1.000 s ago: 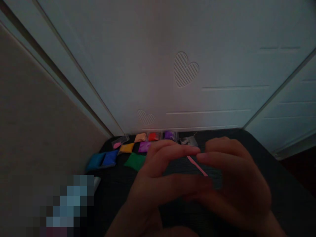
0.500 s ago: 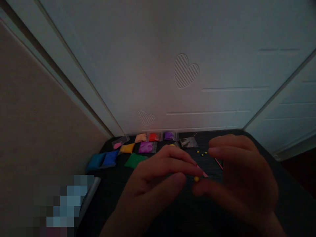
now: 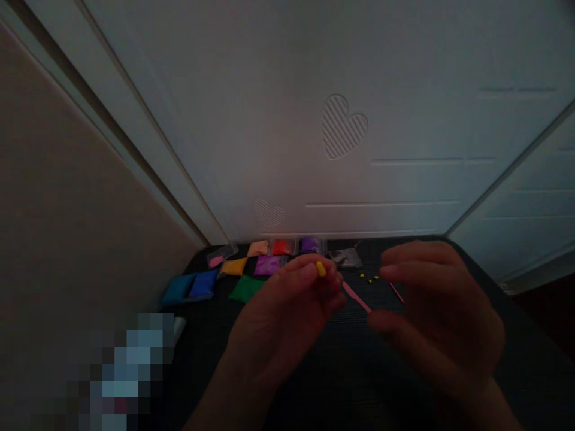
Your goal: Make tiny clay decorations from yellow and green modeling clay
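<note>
Pinched between the thumb and fingertips of my left hand point(image 3: 287, 317) is a small yellow lump of modelling clay point(image 3: 321, 269), longer than it is wide. The palm of that hand is turned partly up. My right hand point(image 3: 449, 317) hovers over the right side of the dark table, thumb and fingers apart, with nothing in it. Between the two hands lies a pink plastic clay tool point(image 3: 357, 297), its far end by my left fingertips. Several tiny yellow bits point(image 3: 369, 281) lie behind it. A second thin pink stick point(image 3: 396, 292) is partly hidden by my right hand.
Clay bags lie along the back and left of the dark table point(image 3: 211, 341): green point(image 3: 246, 288), blue point(image 3: 203, 284), teal point(image 3: 177, 290), orange point(image 3: 233, 267), magenta point(image 3: 268, 264), red point(image 3: 282, 246) and others. A white panel point(image 3: 287, 120) with embossed hearts rises behind the table.
My left hand has turned palm up and drawn away from my right thumb, taking the yellow clay up and left. The clay looked round before and looks longer now. My right hand remains open.
</note>
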### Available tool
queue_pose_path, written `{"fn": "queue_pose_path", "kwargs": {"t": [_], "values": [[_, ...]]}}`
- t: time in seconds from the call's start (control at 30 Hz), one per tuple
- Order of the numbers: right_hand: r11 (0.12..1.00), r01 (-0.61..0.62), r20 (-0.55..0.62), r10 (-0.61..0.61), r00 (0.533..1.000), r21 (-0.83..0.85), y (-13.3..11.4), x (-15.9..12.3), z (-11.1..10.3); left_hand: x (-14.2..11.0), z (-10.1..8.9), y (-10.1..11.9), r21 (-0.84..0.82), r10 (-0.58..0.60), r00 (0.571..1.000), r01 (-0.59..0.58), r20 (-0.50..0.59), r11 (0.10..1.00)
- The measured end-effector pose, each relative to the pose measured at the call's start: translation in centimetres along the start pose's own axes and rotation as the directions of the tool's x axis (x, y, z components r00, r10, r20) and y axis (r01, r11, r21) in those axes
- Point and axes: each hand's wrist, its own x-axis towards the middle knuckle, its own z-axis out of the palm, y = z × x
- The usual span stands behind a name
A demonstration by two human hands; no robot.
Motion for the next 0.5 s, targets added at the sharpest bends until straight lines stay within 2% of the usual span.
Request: {"fn": "queue_pose_path", "kwargs": {"t": [0.17,0.27,0.5], "values": [[0.999,0.003,-0.037,-0.004,0.999,-0.040,-0.04,0.18,0.11,0.09,0.21,-0.17,-0.063,0.006,1.000,-0.006,-0.002,0.998],[0.999,-0.008,-0.094,0.003,0.996,-0.047,0.14,0.22,-0.04,0.14,0.21,-0.33,-0.070,0.011,0.999,-0.014,-0.047,0.997],[0.997,-0.031,-0.150,0.021,0.988,-0.065,0.46,0.24,-0.28,0.40,0.20,-0.65,-0.023,0.042,0.993,-0.045,-0.109,0.999]]}}
